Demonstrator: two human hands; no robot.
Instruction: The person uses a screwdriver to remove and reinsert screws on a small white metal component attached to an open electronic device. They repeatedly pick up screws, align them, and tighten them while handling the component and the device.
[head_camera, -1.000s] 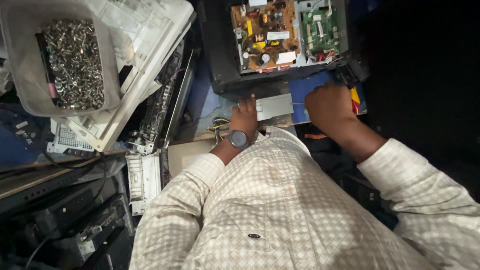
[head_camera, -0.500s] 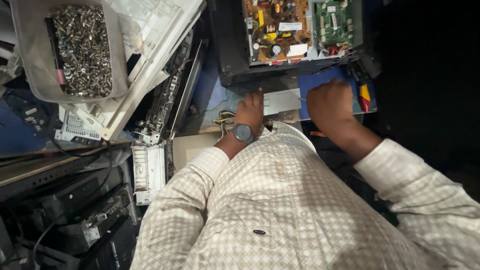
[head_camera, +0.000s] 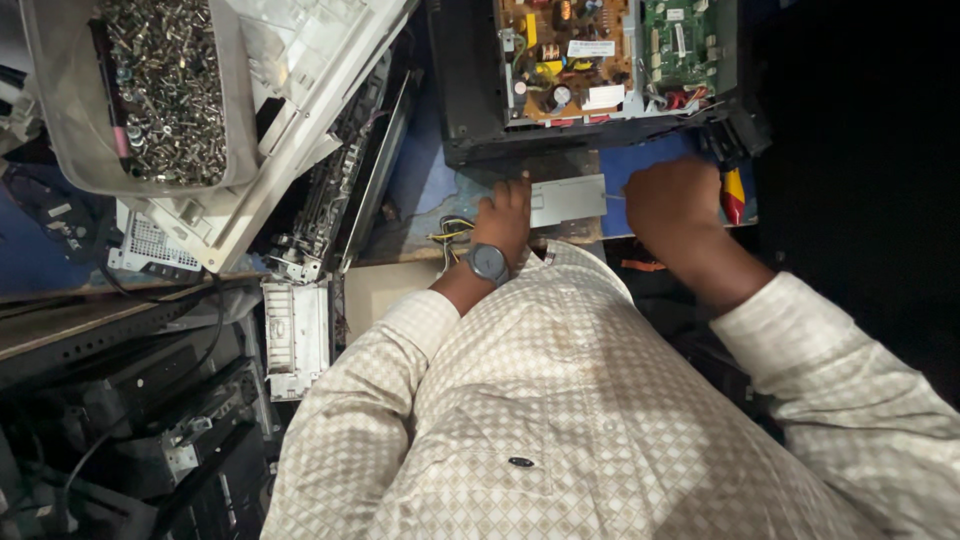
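Observation:
I look down over my own checked shirt at a workbench. My left hand (head_camera: 505, 212), with a grey wristwatch, rests its fingers on the left end of a small grey metal box (head_camera: 568, 199). Curled to the right of that box, my right hand (head_camera: 672, 203) grips a tool with a red and yellow handle (head_camera: 733, 194); its tip is hidden. Just beyond both hands stands an opened black device (head_camera: 470, 90) with a brown circuit board (head_camera: 560, 55) and a green circuit board (head_camera: 680, 45) showing. Yellow and black wires (head_camera: 450, 230) lie beside my left wrist.
A clear plastic tub of several metal screws (head_camera: 160, 90) sits at top left on white plastic panels (head_camera: 300, 110). Stripped metal frames (head_camera: 330, 200) and a white part (head_camera: 297, 335) lie left of my arm. Dark scrap housings (head_camera: 120, 420) fill the lower left.
The view has shifted, so the bench sits higher in frame. Both hands stay at the grey box and tool, with the right hand slightly further from the box.

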